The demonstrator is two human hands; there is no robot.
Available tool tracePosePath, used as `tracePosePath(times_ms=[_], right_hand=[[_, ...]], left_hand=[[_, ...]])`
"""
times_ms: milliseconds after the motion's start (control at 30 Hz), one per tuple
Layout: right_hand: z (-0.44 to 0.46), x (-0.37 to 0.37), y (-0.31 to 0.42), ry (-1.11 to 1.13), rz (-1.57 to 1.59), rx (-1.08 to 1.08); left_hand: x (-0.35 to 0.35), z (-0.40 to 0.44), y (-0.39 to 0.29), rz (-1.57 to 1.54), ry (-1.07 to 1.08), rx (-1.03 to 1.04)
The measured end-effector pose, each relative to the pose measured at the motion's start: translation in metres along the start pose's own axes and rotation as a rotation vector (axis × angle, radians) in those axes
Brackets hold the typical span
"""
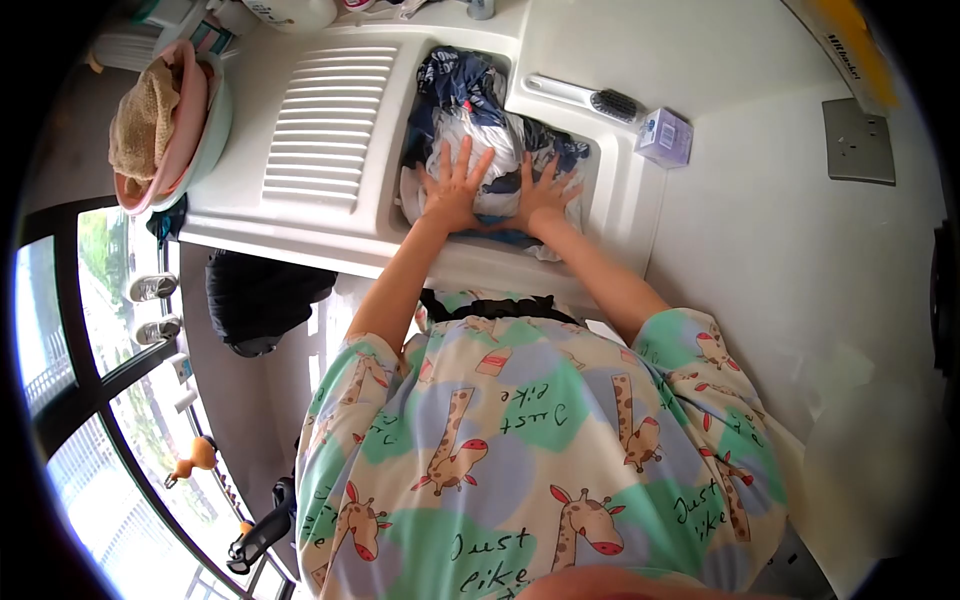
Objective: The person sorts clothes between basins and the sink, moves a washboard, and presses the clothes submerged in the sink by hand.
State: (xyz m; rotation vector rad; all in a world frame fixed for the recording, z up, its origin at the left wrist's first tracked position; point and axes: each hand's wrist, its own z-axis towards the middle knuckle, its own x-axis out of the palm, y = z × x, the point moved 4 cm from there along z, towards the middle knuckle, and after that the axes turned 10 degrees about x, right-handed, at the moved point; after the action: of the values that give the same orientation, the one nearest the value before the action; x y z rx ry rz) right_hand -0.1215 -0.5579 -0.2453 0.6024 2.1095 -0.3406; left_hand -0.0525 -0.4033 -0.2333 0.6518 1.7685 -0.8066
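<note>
On my far left, a glass window [118, 405] is letting in bright light, and two gray shoes [153, 289] are sitting beside it. Next, a pink basin [183, 125] is leaning in a pale green basin [217, 125], and a bumpy tan towel [143, 120] is spilling over its side. Something soft and black [262, 298] is hanging under the counter edge. Then the white washboard [328, 125] is showing its long, straight bumps.

In the middle, the clothes [508, 140] are filling the white sink [613, 190]. They are bunching up in soft wrinkles, some dark blue with white marks, some plain white. My left hand [455, 192] is lying flat on them, fingers spreading wide and loose. My right hand [545, 198] is lying just beside it, on the clothes too, and its fingers are spreading the same way. My hands are hiding some of the cloth.

Past the sink, a scrub brush [580, 96] with a smooth, pale handle and dark bristles is lying on the ledge. A purple box [664, 138] with square corners is standing near it. Farther right, a flat gray socket plate [858, 145] is sitting on the smooth wall [765, 200].
</note>
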Motion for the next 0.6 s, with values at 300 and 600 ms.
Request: tracePosePath(times_ms=[300, 600], right_hand=[[0.011, 0.022, -0.004, -0.156, 0.044, -0.042], [0.010, 0.036, -0.013, -0.438, 0.219, -0.091]], left_hand=[[0.012, 0.004, 0.007, -0.066, 0.021, 0.001], [0.007, 0.005, 0.008, -0.096, -0.204, 0.083]])
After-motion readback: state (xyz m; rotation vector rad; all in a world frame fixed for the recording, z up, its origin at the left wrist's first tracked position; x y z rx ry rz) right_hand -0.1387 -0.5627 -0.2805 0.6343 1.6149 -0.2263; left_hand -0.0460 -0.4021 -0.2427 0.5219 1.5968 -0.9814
